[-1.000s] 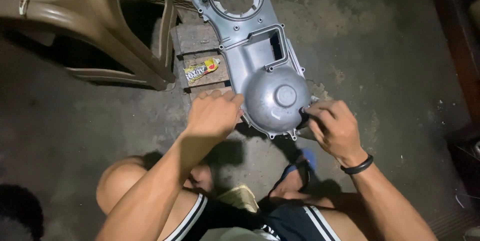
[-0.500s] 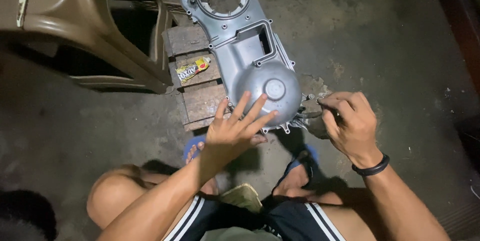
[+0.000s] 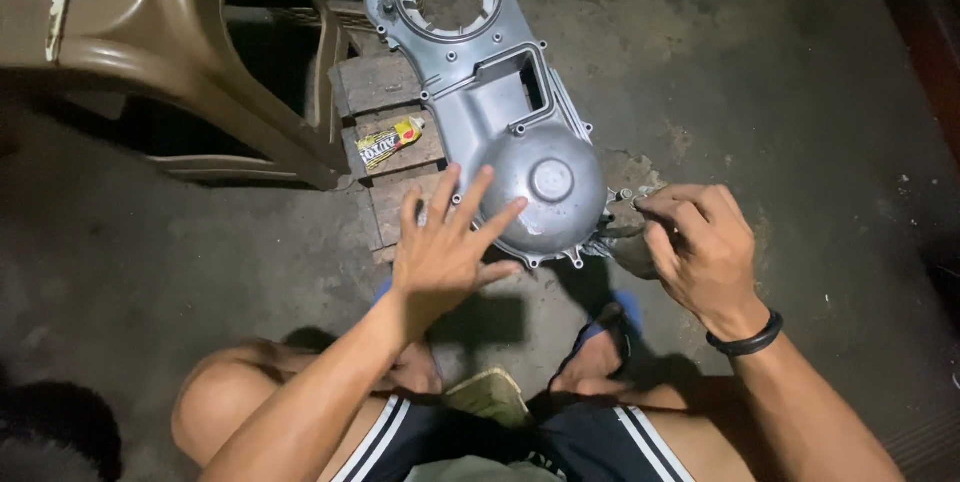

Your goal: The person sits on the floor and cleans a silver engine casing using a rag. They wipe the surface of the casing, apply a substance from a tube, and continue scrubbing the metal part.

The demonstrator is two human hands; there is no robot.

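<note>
— where's the grey metal engine cover (image 3: 500,122)?
— lying on wooden blocks (image 3: 385,87) on the concrete floor (image 3: 800,92), its round dome end nearest the person.
— anything beside it?
— a small yellow tube (image 3: 390,142) on the blocks, a brown plastic chair (image 3: 150,32) to the left; bare floor to the right.
— hands?
— left hand (image 3: 445,247) spread flat, fingertips over the dome, holding nothing. right hand (image 3: 700,242) curled around a small metal part (image 3: 625,227) at the cover's edge.

A small yellow tube (image 3: 391,142) with red and dark print lies tilted on the wooden block (image 3: 375,82), just beside the grey metal cover (image 3: 510,132); its cap end possibly white.
</note>
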